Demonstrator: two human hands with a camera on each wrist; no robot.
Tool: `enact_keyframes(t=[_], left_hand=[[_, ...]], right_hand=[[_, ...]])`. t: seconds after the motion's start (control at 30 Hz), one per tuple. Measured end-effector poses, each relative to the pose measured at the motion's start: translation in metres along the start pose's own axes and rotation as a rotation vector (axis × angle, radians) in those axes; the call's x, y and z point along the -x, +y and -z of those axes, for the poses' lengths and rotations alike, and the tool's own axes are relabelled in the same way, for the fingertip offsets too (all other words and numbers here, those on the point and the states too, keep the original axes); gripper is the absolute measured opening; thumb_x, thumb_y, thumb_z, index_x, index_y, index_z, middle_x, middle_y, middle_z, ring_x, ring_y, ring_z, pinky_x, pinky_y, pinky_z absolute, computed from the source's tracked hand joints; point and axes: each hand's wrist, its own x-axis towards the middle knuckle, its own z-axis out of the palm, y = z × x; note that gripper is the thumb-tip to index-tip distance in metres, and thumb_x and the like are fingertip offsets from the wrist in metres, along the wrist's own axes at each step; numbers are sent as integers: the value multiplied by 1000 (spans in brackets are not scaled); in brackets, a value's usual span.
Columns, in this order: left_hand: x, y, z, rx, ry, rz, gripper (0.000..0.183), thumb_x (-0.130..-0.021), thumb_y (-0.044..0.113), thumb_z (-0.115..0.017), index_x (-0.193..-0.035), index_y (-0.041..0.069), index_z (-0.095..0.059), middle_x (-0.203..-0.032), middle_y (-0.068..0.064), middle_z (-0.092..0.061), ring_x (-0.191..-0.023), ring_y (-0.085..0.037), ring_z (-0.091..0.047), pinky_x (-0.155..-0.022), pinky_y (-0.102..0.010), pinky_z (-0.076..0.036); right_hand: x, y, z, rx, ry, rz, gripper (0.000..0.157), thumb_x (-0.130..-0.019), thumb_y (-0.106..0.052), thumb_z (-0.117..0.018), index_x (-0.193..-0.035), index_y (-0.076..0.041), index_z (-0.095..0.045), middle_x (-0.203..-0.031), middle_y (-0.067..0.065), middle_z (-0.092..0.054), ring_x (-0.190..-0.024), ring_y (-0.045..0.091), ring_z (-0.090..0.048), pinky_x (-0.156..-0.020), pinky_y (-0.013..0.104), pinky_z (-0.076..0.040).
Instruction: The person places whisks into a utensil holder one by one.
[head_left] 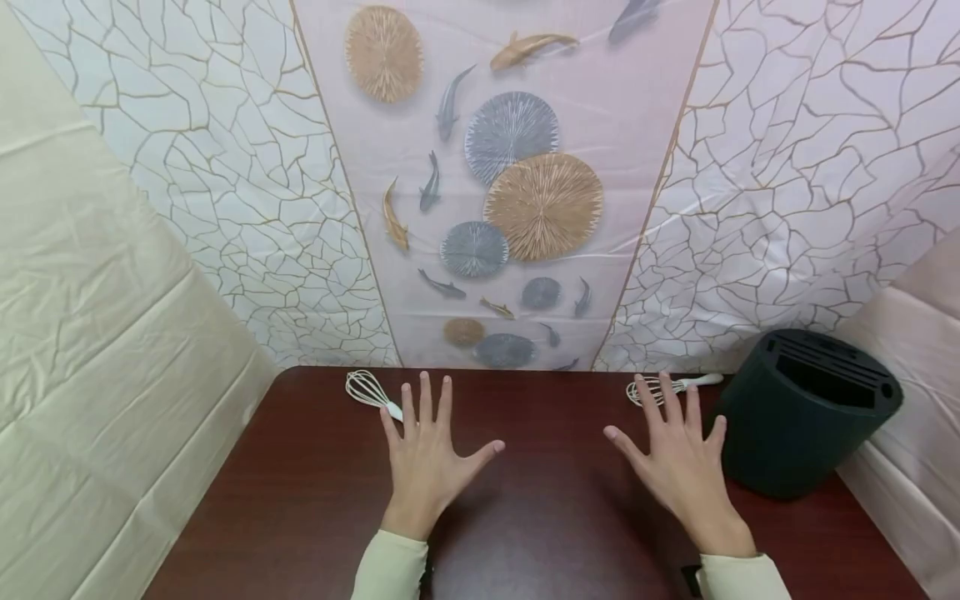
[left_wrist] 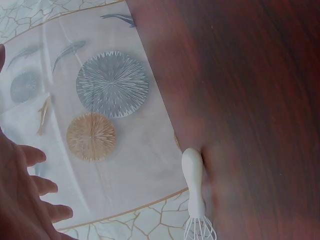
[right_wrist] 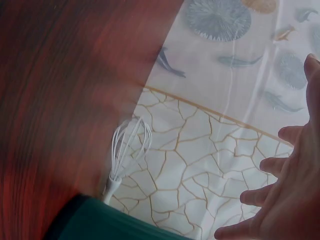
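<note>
My left hand [head_left: 426, 467] is held over the dark wooden table with fingers and thumb spread, holding nothing. Just beyond its fingertips a white whisk [head_left: 367, 390] lies near the table's back edge, its handle [left_wrist: 192, 180] plain in the left wrist view. Over the right half of the table, my right hand [head_left: 678, 462] is spread wide too, with nothing in it. A second white whisk [head_left: 660, 388] lies behind its fingers at the back edge, handle toward the right; the right wrist view shows its wire loops [right_wrist: 131, 142].
A dark green knife block [head_left: 806, 417] with a slotted top stands on the right, close beside my right hand. Patterned cloth [head_left: 517, 283] with fish and round leaf shapes hangs behind the table [head_left: 525, 533]. Cream cloth [head_left: 90, 333] covers the left side.
</note>
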Motion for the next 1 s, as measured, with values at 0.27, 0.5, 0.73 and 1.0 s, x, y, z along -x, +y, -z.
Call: enact_keyframes(t=[0.27, 0.5, 0.73, 1.0], left_hand=[[-1, -1, 5, 45, 22, 16, 120, -68, 99, -35, -161, 25, -14, -167, -5, 0, -152, -35, 0, -116, -65, 2], [-1, 4, 8, 89, 20, 22, 118, -68, 98, -38, -159, 33, -2, -167, -2, 4, -153, -33, -3, -115, -67, -8], [-1, 9, 11, 139, 38, 20, 118, -67, 99, -36, -159, 35, -1, -167, 1, -1, -153, -30, -6, -116, -65, -7], [-1, 12, 13, 152, 68, 2, 118, -66, 99, -38, -160, 35, -4, -167, 1, -8, -152, -30, -12, -116, -64, -11]], right_hand=[[4, 10, 13, 14, 85, 34, 88, -91, -66, -55, -159, -20, -22, -163, 20, -16, -149, 46, -4, -103, 80, -7], [7, 19, 22, 12, 187, 98, 83, -88, -49, -70, -154, -14, -34, -157, 25, -26, -145, 47, -17, -105, 75, -17], [9, 35, 36, 13, 353, 156, 74, -84, -38, -75, -145, -7, -46, -148, 29, -38, -140, 50, -27, -101, 73, -26], [5, 55, 52, 51, 428, 216, 87, -95, -75, -27, -139, -3, -50, -141, 35, -41, -138, 54, -27, -113, 67, -15]])
